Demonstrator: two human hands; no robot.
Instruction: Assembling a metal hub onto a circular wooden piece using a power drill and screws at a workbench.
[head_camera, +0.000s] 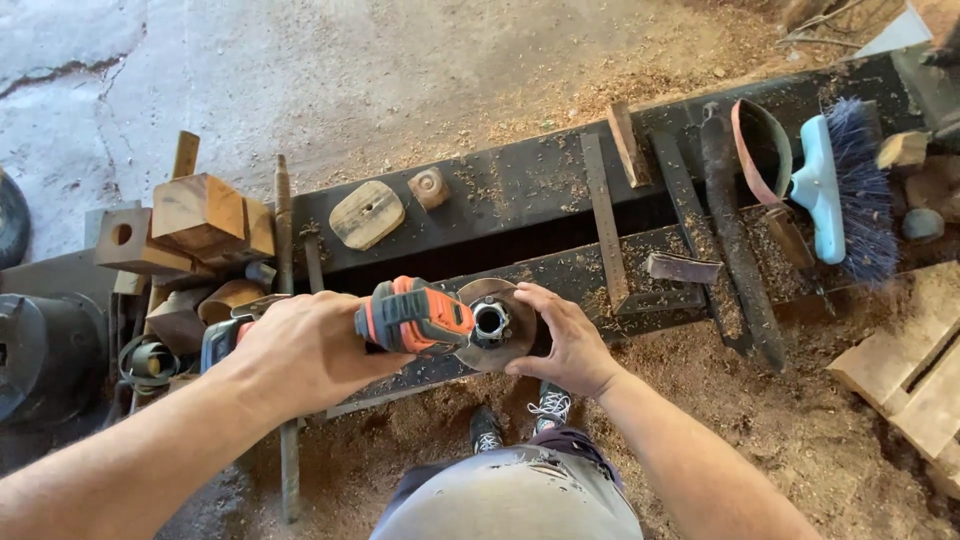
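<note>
Presently, at far left a dark round machine housing (40, 350) is sitting beside stacked brown wooden offcut blocks (200, 225), one with a bored hole. Just right of these, the left hand (305, 350) is gripping the body of an orange-and-black handheld angle grinder (410, 318), fingers clenched around the housing, with the tool lying level above the near edge of the long black steel bench (540, 180). The grinder's grey round disc (495, 322) is facing the camera, its central nut showing. The right hand (570, 340) is resting against the disc's right rim, fingers curled on its edge and thumb beneath; whether it is pinching firmly I cannot tell.

Judgement on handling: the grinder is appearing moderately heavy, rigid and front-weighted; the ribbed orange body is offering the sound hold. The disc is looking thin, stiff and abrasive, best taken by its rim, away from the hub.

Behind, an oval wooden plate (367, 214) and a small turned wooden knob (429, 187) are lying on the bench top. Further right, flat steel bars (603, 215) and a dark curved iron tool (735, 230) are crossing the bench slot, narrowing room there. At far right a pale blue-handled brush with dark bristles (840, 190) is lying near pale timber planks (910, 370). Open room is lying toward the person, over the sawdust-strewn floor (420, 90)
</note>
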